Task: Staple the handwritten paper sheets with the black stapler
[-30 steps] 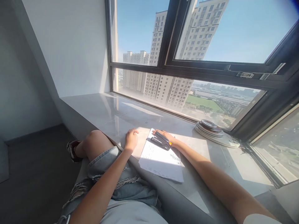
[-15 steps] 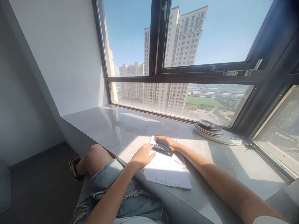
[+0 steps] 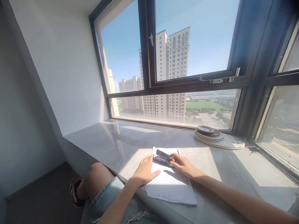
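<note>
A black stapler (image 3: 163, 158) with a small orange part at its right end lies over the upper part of a stack of white papers (image 3: 171, 189). My right hand (image 3: 184, 165) pinches the stapler's right end between thumb and fingers. Flat on the left edge of the papers rests my left hand (image 3: 146, 171), its thumb spread and its fingertips close to the stapler's left end. Both papers and hands are on the pale stone sill.
Several stacked plates and discs (image 3: 207, 135) stand on the sill (image 3: 130, 137) near the window's right corner. A dark window frame (image 3: 163, 90) runs behind. My bent knee (image 3: 100, 174) is left of the sill's front edge.
My right hand has moved from behind the stapler to its right end and grips it there. The view has tilted upward, with my left hand still on the papers.
</note>
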Action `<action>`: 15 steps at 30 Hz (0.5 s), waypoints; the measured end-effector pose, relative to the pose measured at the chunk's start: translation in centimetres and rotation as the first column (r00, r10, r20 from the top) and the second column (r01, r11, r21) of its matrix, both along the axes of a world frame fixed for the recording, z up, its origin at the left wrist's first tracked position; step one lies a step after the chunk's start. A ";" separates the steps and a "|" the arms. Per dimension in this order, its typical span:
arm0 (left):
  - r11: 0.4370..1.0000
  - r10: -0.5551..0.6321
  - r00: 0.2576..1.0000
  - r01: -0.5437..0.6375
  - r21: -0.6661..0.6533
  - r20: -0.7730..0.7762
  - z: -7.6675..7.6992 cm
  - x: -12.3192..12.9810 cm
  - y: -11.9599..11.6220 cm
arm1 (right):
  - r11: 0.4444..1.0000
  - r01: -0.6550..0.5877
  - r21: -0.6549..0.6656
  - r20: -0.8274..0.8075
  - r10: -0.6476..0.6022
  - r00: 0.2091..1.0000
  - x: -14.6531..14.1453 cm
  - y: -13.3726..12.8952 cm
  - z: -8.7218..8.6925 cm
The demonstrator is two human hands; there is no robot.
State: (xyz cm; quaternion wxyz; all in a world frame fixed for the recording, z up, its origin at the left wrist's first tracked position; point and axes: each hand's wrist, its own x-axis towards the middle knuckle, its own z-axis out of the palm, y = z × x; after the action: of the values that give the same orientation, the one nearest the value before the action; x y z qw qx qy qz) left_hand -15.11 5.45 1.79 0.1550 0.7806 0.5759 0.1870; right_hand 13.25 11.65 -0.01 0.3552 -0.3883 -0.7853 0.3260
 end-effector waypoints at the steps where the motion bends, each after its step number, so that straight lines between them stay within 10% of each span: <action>1: 1.000 0.018 1.000 -0.018 -0.021 -0.013 0.3 0.2 0.0 | 1.000 -0.009 -0.002 0.003 0.009 1.000 -0.1 -0.2 0.0; 15: 0.985 0.155 0.986 -0.159 0.060 0.064 -0.8 4.0 0.5 | 0.999 0.024 0.045 -0.076 -0.021 0.997 0.0 0.5 -0.3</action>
State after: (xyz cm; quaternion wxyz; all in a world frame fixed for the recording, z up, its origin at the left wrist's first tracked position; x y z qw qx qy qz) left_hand -11.11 5.99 0.97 0.1314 0.7315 0.6245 0.2401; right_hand 13.29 12.18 -0.34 0.3970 -0.3763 -0.7743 0.3182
